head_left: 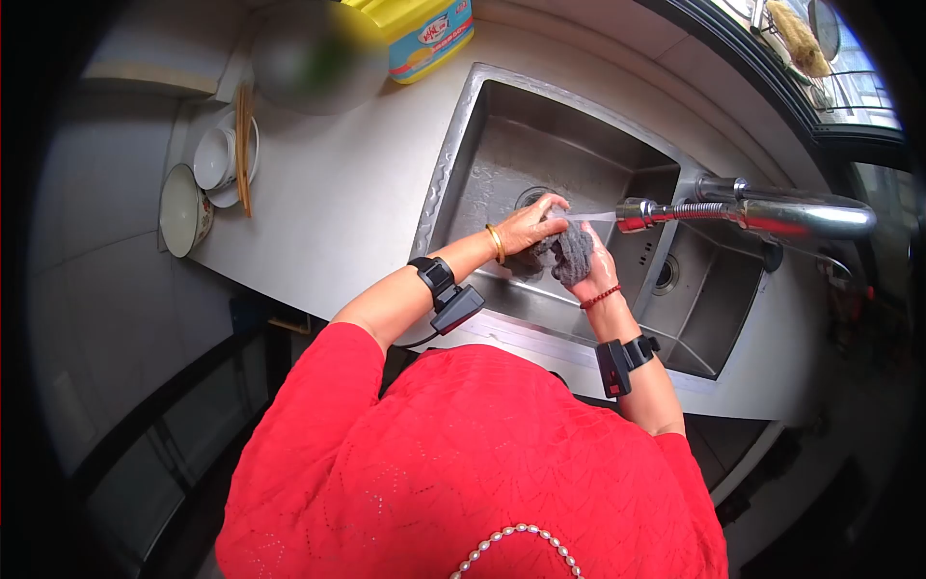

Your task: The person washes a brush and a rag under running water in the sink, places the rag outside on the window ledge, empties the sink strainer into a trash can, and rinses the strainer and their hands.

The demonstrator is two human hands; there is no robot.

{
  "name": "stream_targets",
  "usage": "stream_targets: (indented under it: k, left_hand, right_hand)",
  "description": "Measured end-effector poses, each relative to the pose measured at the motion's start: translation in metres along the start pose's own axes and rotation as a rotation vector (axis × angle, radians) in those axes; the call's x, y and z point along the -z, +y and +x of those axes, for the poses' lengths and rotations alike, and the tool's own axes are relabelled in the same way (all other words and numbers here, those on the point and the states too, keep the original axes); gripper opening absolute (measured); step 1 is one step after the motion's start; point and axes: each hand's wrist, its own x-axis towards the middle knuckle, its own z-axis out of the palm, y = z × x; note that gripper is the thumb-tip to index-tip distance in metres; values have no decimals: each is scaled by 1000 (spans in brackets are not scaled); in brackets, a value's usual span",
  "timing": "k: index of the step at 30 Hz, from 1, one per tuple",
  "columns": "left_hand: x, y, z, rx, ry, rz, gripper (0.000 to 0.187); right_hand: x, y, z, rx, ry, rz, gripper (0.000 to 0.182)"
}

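A wet grey cloth (571, 255) is bunched between my two hands over the larger basin of the steel sink (463, 145). My left hand (529, 228) is on the cloth from the left, its fingers bent over the upper part. From the right, my right hand (597, 265) holds the cloth against its palm, thumb pointing up. Water runs from the faucet head (632, 215) onto the cloth and my left fingers. Part of the drain shows behind my left hand.
A chrome faucet (805, 214) reaches in from the right above the smaller basin (709, 309). Bowls (183, 210) and chopsticks (243, 154) stand at the counter's left end. A yellow container (424, 39) and a blurred round object are at the back.
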Motion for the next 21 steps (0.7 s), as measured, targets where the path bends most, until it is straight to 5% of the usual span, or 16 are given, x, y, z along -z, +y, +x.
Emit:
stream_targets:
  k: [1, 5, 7, 10, 16, 19, 20, 21]
  left_hand:
    - [-2, 0, -1, -40, -84, 25, 60]
    - [-26, 23, -9, -250, -307, 212, 82]
    - [-45, 13, 0, -333, -209, 350, 64]
    - [-52, -7, 13, -70, -394, 489, 40]
    - [-23, -74, 1, -280, -91, 591, 29]
    - [13, -73, -6, 104, 64, 181, 35]
    - [22, -47, -6, 125, 82, 235, 36]
    - [29, -26, -7, 152, 107, 286, 37]
  right_hand:
    - [10, -11, -8, -45, -183, 41, 35]
    - [-4, -24, -45, -52, -226, 115, 42]
    - [-8, -25, -63, -82, -393, 205, 41]
    - [-30, -41, -94, -3, -326, 200, 32]
    - [-28, -58, -122, 168, -296, 125, 31]
    - [31, -78, -98, 296, 41, -155, 19]
    - [64, -85, -86, 451, -79, -356, 19]
    - [59, -85, -90, 380, -23, -439, 22]
